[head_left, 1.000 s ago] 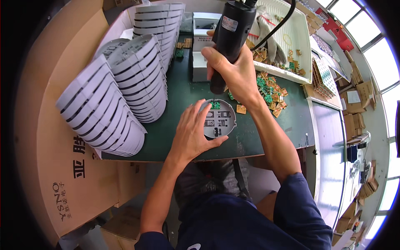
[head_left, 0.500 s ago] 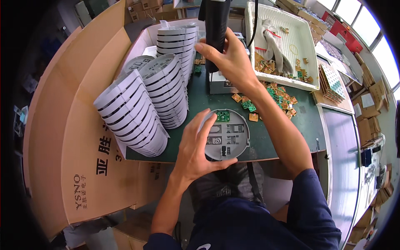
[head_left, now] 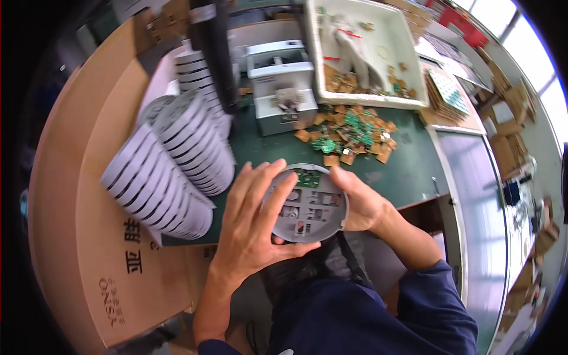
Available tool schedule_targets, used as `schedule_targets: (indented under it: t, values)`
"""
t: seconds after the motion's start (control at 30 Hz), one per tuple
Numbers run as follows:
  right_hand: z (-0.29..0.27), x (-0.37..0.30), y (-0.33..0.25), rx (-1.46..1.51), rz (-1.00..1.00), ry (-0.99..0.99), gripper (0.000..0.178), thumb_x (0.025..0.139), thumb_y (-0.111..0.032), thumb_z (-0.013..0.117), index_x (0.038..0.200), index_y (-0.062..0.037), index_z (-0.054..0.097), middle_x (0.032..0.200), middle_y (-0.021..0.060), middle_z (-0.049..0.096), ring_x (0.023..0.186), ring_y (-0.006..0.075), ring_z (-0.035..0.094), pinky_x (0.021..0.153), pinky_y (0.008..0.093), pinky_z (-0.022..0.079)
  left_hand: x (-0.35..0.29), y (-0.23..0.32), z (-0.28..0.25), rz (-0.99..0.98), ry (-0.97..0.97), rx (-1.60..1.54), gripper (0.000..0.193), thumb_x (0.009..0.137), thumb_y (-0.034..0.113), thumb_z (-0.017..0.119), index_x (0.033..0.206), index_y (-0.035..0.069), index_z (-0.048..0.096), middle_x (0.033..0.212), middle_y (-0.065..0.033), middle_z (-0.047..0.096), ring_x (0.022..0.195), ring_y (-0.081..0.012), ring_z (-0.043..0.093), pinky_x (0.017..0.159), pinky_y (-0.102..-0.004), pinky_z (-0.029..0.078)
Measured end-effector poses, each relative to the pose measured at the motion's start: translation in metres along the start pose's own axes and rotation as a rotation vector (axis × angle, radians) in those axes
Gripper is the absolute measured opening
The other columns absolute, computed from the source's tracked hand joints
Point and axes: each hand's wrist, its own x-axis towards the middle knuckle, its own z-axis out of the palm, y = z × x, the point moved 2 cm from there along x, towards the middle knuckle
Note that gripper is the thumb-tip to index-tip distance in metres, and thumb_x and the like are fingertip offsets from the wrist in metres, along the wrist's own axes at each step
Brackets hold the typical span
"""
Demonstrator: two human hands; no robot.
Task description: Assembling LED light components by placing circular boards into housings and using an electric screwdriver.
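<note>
Over the bench's front edge I hold a round grey plastic housing (head_left: 303, 205) with its inside facing up. It has cut-outs and raised ribs, and a small green circuit board (head_left: 309, 178) lies inside near its far rim. My left hand (head_left: 248, 219) spans the left side, fingers along the far left rim and thumb at the near edge. At the right rim, my right hand (head_left: 362, 204) grips with its thumb on top; its other fingers are mostly hidden. A black cylindrical powered tool (head_left: 214, 62) hangs upright at the back left, blurred and away from both hands.
Stacks of grey round housings (head_left: 192, 142) stand left beside a big cardboard box (head_left: 77, 225). Behind are a small white-grey machine (head_left: 284, 89) and a pile of small orange and green boards (head_left: 355, 133). A white foam tray (head_left: 417, 100) holds a glove and more boards.
My right hand has let go of the hanging black tool and come down to the housing's right rim. The left hand keeps its hold. The whole view has shifted.
</note>
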Motion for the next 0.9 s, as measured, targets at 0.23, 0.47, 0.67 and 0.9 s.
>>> schedule_targets:
  t: [0.23, 0.47, 0.67, 0.9]
  values:
    - [-0.088, -0.105, -0.047, -1.313, -0.468, 0.851, 0.087, 0.087, -0.043, 0.078, 0.158, -0.0096, 0.042, 0.158, 0.0192, 0.044, 0.138, 0.0363, 0.05, 0.111, 0.0472, 0.045, 0.014, -0.001, -0.12, -0.304, 0.441, 0.259, 0.065, 0.097, 0.036, 0.071, 0.146, -0.002, 0.052, 0.16, -0.0197, 0.045, 0.148, -0.0319, 0.042, 0.122, -0.0439, 0.031]
    - [-0.162, -0.165, -0.024, -2.098, -0.153, 1.364, 0.082, 0.082, -0.032, 0.084, 0.153, -0.0127, 0.048, 0.145, 0.0222, 0.053, 0.129, 0.0408, 0.053, 0.112, 0.0453, 0.042, 0.006, -0.076, -0.164, -0.701, 0.185, 0.196, 0.03, 0.107, 0.021, 0.06, 0.127, -0.001, 0.064, 0.132, -0.0122, 0.064, 0.125, -0.0185, 0.057, 0.111, -0.033, 0.039]
    - [-0.099, -0.07, -0.031, -1.989, -0.498, 1.037, 0.041, 0.084, -0.019, 0.082, 0.123, -0.0113, 0.068, 0.116, 0.0119, 0.065, 0.111, 0.0339, 0.057, 0.098, 0.0428, 0.048, -0.001, -0.089, -0.173, -0.77, 0.194, 0.004, 0.028, 0.107, 0.021, 0.061, 0.122, -0.002, 0.065, 0.113, -0.0067, 0.066, 0.112, -0.0127, 0.06, 0.105, -0.0274, 0.042]
    - [-0.117, -0.029, -0.025, -2.042, -0.591, 0.956, 0.02, 0.085, -0.017, 0.081, 0.1, -0.0098, 0.069, 0.095, 0.0073, 0.063, 0.095, 0.0303, 0.057, 0.088, 0.0432, 0.048, -0.01, -0.102, -0.189, -0.76, 0.163, 0.014, 0.024, 0.107, 0.02, 0.062, 0.115, -0.002, 0.069, 0.114, -0.0069, 0.07, 0.11, -0.0125, 0.06, 0.105, -0.0263, 0.042]
